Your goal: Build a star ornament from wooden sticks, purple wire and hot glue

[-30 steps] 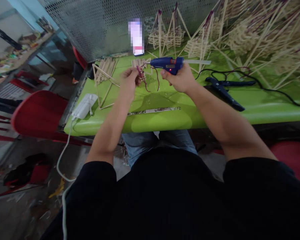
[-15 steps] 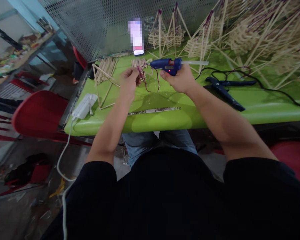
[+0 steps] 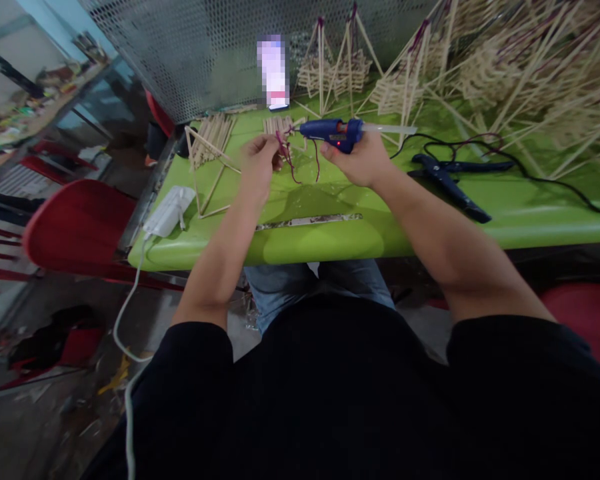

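Note:
My right hand (image 3: 363, 159) is wrapped round a blue hot glue gun (image 3: 333, 132) with its nozzle pointing left. A translucent glue stick (image 3: 390, 129) juts from its rear, and a small red light glows on its body. My left hand (image 3: 261, 157) pinches a dark red cord (image 3: 290, 160), close to the nozzle tip; loose ends hang below the fingers. A small bundle of short wooden sticks (image 3: 276, 125) shows just behind those fingers. Left of my left hand, a frame of thin sticks (image 3: 211, 193) leans beside a flat row of sticks (image 3: 214, 137).
Woven stick baskets (image 3: 395, 93) crowd the back right of the green table (image 3: 320, 243). Black-handled pliers-like tools (image 3: 450, 183) and a black cable lie to the right. A white power adapter (image 3: 170, 210) rests at the left edge. A lit phone (image 3: 275, 73) leans at the back.

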`<state>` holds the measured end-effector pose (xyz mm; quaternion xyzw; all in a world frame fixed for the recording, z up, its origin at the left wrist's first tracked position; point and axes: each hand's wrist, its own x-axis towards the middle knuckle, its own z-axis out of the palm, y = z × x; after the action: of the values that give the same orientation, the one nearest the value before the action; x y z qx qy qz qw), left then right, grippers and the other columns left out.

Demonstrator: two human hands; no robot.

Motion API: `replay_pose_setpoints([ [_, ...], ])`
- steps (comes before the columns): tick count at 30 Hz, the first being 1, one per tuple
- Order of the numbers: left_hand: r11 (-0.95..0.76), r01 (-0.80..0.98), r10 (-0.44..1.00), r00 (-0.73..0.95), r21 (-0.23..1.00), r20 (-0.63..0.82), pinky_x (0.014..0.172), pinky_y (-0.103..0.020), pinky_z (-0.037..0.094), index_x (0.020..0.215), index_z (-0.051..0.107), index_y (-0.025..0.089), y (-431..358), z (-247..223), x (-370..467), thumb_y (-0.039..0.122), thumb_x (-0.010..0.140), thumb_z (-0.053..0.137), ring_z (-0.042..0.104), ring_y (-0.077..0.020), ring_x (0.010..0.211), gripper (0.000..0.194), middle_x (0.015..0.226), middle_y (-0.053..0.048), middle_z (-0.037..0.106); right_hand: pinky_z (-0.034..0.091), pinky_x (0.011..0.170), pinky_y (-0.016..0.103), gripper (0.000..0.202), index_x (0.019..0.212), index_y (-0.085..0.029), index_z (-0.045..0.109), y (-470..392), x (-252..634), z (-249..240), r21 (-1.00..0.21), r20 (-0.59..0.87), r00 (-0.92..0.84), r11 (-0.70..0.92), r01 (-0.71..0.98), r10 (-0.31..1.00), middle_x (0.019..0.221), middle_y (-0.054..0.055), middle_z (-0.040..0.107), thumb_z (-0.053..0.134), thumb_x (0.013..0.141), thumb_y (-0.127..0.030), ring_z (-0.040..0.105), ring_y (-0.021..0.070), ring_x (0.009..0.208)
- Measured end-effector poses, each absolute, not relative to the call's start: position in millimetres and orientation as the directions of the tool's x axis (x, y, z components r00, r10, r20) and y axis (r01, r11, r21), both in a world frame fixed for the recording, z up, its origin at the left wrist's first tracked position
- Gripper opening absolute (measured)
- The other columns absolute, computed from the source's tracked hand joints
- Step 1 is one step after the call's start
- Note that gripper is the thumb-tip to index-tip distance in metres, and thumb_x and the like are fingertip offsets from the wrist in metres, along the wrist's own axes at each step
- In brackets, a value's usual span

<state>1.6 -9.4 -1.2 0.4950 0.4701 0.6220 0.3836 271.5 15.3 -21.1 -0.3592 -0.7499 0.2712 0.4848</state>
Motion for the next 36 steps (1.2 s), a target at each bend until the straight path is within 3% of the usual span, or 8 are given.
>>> replay_pose_setpoints([
  [5,-0.255,0.028,0.941,-0.223,0.967,0.255,0.06,-0.035,0.041,0.081,0.08,0.032,-8,1,4,0.061,0.109,0.097,0.056,-0.01,0.061,0.043,0.075,0.004,0.079,0.071,0.127,0.072,0.065,0.128,-0.035,0.093,10,271,-16,-0.752,0.533,-0.258,0.591,0.292,0.806,0.106,0.007,0.089,0.097,0.093,-0.089,0.086,0.0441,0.118],
  [9,-0.296,0.043,0.931,-0.213,0.954,0.298,0.061,-0.035,0.04,0.085,0.08,0.031,-9,-2,4,0.065,0.111,0.093,0.053,-0.0093,0.06,0.045,0.075,0.004,0.079,0.072,0.124,0.071,0.073,0.13,-0.034,0.092,5,269,-11,-0.768,0.535,-0.249,0.587,0.257,0.808,0.108,0.007,0.09,0.091,0.093,-0.098,0.086,0.0441,0.121],
  [13,-0.339,0.03,0.923,-0.182,0.94,0.339,0.06,-0.033,0.042,0.083,0.083,0.029,-11,-3,3,0.053,0.114,0.092,0.056,-0.0092,0.06,0.04,0.074,0.003,0.079,0.073,0.119,0.074,0.084,0.119,-0.033,0.089,1,266,-7,-0.804,0.51,-0.187,0.542,0.243,0.84,0.102,0.01,0.088,0.082,0.088,-0.111,0.088,0.0461,0.115],
  [17,-0.34,0.014,0.925,-0.178,0.94,0.337,0.057,-0.027,0.044,0.082,0.087,0.026,-11,-2,2,0.034,0.115,0.092,0.059,-0.0079,0.056,0.035,0.074,0.002,0.078,0.071,0.119,0.075,0.087,0.116,-0.036,0.082,-6,266,2,-0.831,0.467,-0.198,0.504,0.233,0.862,0.096,0.012,0.086,0.081,0.081,-0.116,0.084,0.048,0.122],
  [21,-0.341,0.035,0.922,-0.185,0.94,0.341,0.056,-0.022,0.046,0.085,0.09,0.026,-11,-1,2,0.033,0.112,0.097,0.062,-0.0073,0.057,0.029,0.075,0.002,0.078,0.068,0.113,0.071,0.084,0.104,-0.042,0.076,-10,265,11,-0.859,0.45,-0.137,0.469,0.204,0.883,0.093,0.009,0.089,0.08,0.073,-0.12,0.079,0.0413,0.115],
  [26,-0.356,0.07,0.911,-0.196,0.932,0.362,0.057,-0.024,0.045,0.086,0.093,0.026,-13,0,2,0.03,0.113,0.097,0.064,-0.0077,0.057,0.027,0.077,0.001,0.081,0.066,0.099,0.065,0.09,0.102,-0.041,0.074,-11,263,15,-0.872,0.435,-0.115,0.45,0.194,0.893,0.094,0.01,0.089,0.073,0.069,-0.124,0.073,0.033,0.096],
  [32,-0.371,0.072,0.905,-0.193,0.926,0.378,0.057,-0.026,0.044,0.086,0.092,0.027,-15,2,3,0.026,0.115,0.093,0.062,-0.0084,0.056,0.029,0.076,0.001,0.079,0.068,0.112,0.07,0.087,0.103,-0.042,0.075,-15,264,15,-0.882,0.405,-0.173,0.433,0.187,0.898,0.095,0.009,0.092,0.079,0.069,-0.122,0.08,0.042,0.119],
  [36,-0.335,0.118,0.908,-0.226,0.935,0.354,0.06,-0.029,0.048,0.081,0.09,0.031,-17,5,5,0.028,0.109,0.099,0.061,-0.0106,0.058,0.03,0.075,0.002,0.078,0.068,0.104,0.069,0.085,0.102,-0.041,0.073,-12,265,12,-0.876,0.41,-0.172,0.439,0.201,0.896,0.094,0.009,0.09,0.077,0.072,-0.121,0.08,0.0402,0.109],
])
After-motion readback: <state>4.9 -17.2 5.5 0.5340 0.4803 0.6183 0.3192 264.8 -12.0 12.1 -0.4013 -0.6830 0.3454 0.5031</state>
